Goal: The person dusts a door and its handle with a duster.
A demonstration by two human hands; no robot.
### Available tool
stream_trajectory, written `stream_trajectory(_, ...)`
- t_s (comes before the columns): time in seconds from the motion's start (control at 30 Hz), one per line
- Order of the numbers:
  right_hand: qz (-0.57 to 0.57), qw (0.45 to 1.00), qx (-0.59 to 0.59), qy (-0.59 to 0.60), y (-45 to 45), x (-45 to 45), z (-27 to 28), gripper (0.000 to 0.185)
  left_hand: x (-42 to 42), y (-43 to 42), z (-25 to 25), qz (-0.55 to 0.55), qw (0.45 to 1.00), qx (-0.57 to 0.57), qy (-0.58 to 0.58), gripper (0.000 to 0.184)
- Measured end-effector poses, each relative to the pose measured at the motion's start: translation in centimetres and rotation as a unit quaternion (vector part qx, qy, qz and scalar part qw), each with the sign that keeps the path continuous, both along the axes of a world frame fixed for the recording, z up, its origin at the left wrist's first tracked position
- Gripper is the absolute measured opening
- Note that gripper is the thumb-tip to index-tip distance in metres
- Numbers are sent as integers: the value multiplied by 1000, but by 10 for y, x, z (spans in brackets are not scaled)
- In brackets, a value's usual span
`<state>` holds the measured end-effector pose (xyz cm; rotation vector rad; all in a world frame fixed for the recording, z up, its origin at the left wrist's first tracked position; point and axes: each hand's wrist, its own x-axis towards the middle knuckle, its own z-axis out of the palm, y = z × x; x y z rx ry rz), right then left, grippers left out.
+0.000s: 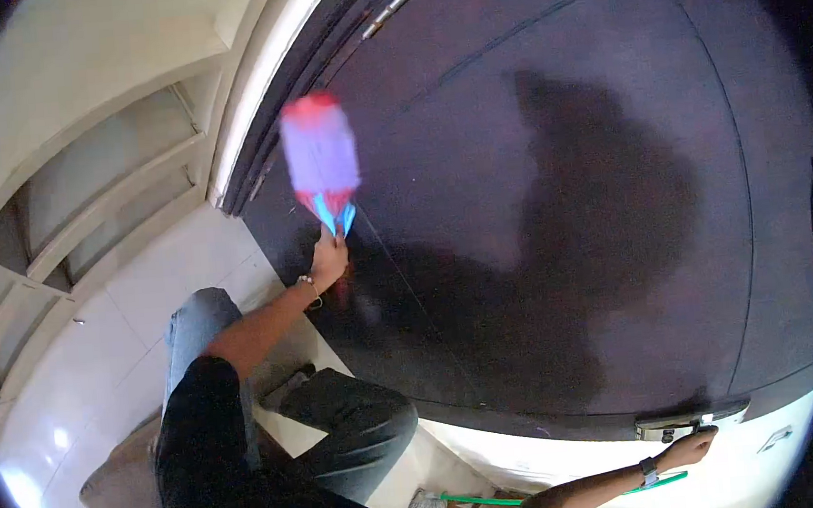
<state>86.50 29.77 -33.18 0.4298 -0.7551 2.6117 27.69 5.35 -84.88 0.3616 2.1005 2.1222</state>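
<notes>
My left hand [330, 253] is closed around the light-blue lower end of a duster [320, 151]. Its purple head has red at the top and base, is blurred by motion, and stands upright in front of the dark door [479, 210]; whether it touches the surface I cannot tell. At the lower right, my right hand [691, 448] is closed on the door handle [695, 424], which sits on a metal plate near the door's edge. A watch is on the right wrist, a bracelet on the left.
Pale shelving [115, 196] built along the wall is at the left. A hinge [401, 4] shows at the door's upper edge. Near the bottom are a broom head [426, 507] and a green stick [478, 500]. My bent legs are over pale floor tiles [120, 319].
</notes>
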Motion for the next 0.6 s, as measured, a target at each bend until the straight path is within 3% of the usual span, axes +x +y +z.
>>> stream_trajectory(0.03, 215, 967, -111, 79, -10, -11, -4, 46, -3, 0, 0, -43, 985, 68, -156, 32)
stream_trajectory(0.07, 416, 870, -216, 153, -32, -42, -13, 46, -4, 1, 1, -85, 938, 134, -307, 30)
stream_trajectory(0.1, 588, 716, -307, 217, -53, -69, -22, 46, -2, 0, 0, -83, 938, 135, -307, 30)
stream_trajectory(0.13, 721, 515, -379, 266, -78, -105, -33, 47, 3, 0, -1, -84, 954, 127, -259, 29)
stream_trajectory(0.2, 839, 27, -444, 314, -103, -140, -37, 47, 13, 1, -1, -86, 978, 107, -160, 28)
stream_trajectory(0.23, 846, 24, -445, 294, -101, -140, -37, 46, 17, -7, 9, -110, 989, 45, -88, 33)
stream_trajectory(0.27, 846, 24, -444, 295, -100, -140, -37, 46, 15, -6, 4, -110, 989, 43, -88, 33)
stream_trajectory(0.33, 854, 16, -421, 304, -106, -147, -38, 46, 11, -7, -5, -101, 963, -151, 200, 40)
stream_trajectory(0.4, 854, 20, -429, 293, -101, -143, -38, 45, 13, -4, -4, -95, 967, -141, 190, 41)
stream_trajectory(0.47, 853, 23, -439, 281, -99, -139, -37, 45, 17, -3, 3, -129, 990, -58, -21, 38)
stream_trajectory(0.6, 859, -1, -420, 292, -109, -152, -38, 47, 11, -5, 0, -139, 987, 60, -51, 41)
